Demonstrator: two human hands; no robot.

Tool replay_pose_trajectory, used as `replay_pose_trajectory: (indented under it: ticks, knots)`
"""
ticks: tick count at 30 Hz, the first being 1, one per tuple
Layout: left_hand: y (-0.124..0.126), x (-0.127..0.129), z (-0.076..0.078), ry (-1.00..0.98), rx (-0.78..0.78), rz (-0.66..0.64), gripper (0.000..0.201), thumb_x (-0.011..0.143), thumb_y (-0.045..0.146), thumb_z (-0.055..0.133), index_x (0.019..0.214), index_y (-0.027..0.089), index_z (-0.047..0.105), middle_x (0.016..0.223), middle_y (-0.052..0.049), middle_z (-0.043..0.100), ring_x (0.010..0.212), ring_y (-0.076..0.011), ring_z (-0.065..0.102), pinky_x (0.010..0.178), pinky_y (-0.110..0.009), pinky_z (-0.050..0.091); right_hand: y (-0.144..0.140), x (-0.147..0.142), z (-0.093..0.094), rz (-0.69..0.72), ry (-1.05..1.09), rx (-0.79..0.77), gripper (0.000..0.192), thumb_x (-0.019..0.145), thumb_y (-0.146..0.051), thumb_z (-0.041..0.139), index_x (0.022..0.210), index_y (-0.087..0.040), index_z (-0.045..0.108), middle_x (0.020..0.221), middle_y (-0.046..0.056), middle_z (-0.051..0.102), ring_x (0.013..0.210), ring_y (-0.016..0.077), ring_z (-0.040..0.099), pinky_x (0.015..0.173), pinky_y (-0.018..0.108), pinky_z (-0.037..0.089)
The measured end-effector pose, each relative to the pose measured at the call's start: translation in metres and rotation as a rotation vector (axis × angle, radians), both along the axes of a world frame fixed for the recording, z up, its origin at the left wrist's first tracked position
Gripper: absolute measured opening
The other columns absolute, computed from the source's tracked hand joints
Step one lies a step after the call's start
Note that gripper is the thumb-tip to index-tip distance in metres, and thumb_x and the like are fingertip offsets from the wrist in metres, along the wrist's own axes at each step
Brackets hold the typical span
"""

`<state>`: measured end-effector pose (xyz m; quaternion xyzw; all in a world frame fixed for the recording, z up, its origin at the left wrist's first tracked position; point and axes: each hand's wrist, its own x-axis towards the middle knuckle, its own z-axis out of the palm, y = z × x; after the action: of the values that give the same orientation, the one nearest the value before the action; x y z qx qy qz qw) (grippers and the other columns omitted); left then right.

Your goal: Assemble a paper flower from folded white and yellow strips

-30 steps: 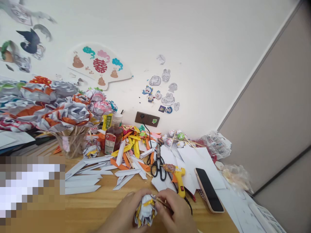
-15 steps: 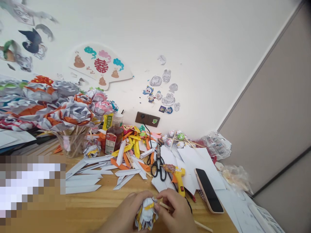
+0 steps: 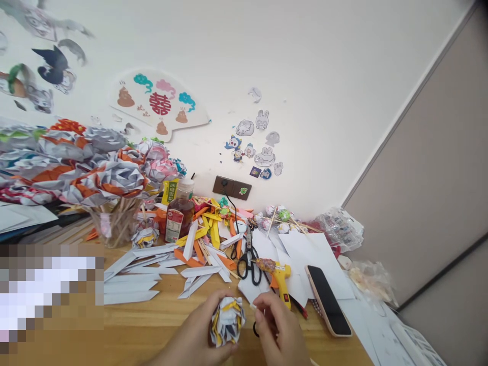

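Coarse pixel squares mask the lower left corner, so we cannot read that part of the worktop [image 3: 152, 325]. Both forearms run off the lower edge, and the flower's underside is hidden from us. The left hand [image 3: 200, 328] is closed around the paper flower [image 3: 229, 321], its thumb along the lower side and most of its other fingers out of sight behind. The right hand [image 3: 280, 328] is curled just beside the flower, apart from it; a small pale tip [image 3: 253, 306] shows at its index finger, but we cannot tell whether thumb and finger grip anything. A short black curve [image 3: 255, 329] by the same hand is equally hard to identify.

The flower itself — held above the near part of the worktop, between the hands — is a compact, rounded head of layered, creased petals, mostly white with yellow ones tucked among them. We see its petal edges standing ragged and uneven. Beyond the right hand lies a yellow glue gun [image 3: 281, 283], near black-handled scissors [image 3: 249, 264].
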<state>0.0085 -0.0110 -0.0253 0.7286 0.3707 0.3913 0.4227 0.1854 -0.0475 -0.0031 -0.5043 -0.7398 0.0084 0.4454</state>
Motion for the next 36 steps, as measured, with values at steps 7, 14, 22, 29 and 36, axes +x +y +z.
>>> replay_pose_trajectory:
  ticks: [7, 14, 22, 29, 36]
  knots:
    - [0.000, 0.005, 0.000, -0.138, -0.061, -0.027, 0.055, 0.062, 0.009, 0.061, 0.111, 0.024, 0.043, 0.097, 0.000, 0.067, 0.087, -0.0205, 0.066, 0.075, -0.027, 0.052, 0.001, -0.009, -0.009, 0.025, -0.054, -0.010, 0.020, 0.088, -0.036, 0.045, 0.088, -0.021, 0.057, 0.064, -0.002, 0.059, 0.048, 0.0124, 0.054, 0.044, 0.021, 0.038]
    - [-0.003, 0.004, -0.002, -0.128, -0.014, -0.070, 0.044, 0.067, 0.016, 0.063, 0.107, 0.024, 0.044, 0.089, 0.002, 0.066, 0.079, -0.0189, 0.065, 0.069, -0.026, 0.052, 0.001, -0.009, -0.018, -0.002, -0.001, -0.118, 0.018, 0.084, -0.039, 0.051, 0.084, -0.022, 0.056, 0.060, -0.004, 0.058, 0.048, 0.0130, 0.054, 0.045, 0.020, 0.038]
    - [-0.001, 0.002, 0.000, -0.144, -0.074, -0.045, 0.052, 0.062, 0.005, 0.058, 0.109, 0.023, 0.045, 0.096, 0.001, 0.065, 0.088, -0.0196, 0.063, 0.077, -0.027, 0.050, 0.002, -0.007, -0.013, 0.002, 0.046, -0.145, 0.014, 0.084, -0.035, 0.053, 0.082, -0.022, 0.056, 0.060, -0.004, 0.058, 0.051, 0.0123, 0.055, 0.048, 0.019, 0.039]
    - [-0.002, 0.001, -0.005, -0.049, -0.041, -0.127, 0.055, 0.061, 0.001, 0.057, 0.110, 0.026, 0.050, 0.103, 0.001, 0.067, 0.097, -0.0206, 0.063, 0.084, -0.028, 0.049, 0.002, -0.004, -0.004, 0.014, -0.067, -0.032, 0.018, 0.090, -0.027, 0.044, 0.075, -0.022, 0.052, 0.054, -0.006, 0.048, 0.042, 0.0105, 0.046, 0.041, 0.021, 0.031]
    - [-0.003, 0.001, -0.004, 0.111, 0.047, -0.063, 0.057, 0.060, 0.002, 0.058, 0.110, 0.028, 0.054, 0.103, 0.001, 0.068, 0.101, -0.0238, 0.061, 0.088, -0.032, 0.047, 0.005, -0.005, 0.004, 0.222, -0.266, 0.281, 0.018, 0.091, -0.019, 0.042, 0.082, -0.019, 0.058, 0.070, 0.003, 0.063, 0.059, 0.0149, 0.060, 0.053, 0.022, 0.043]
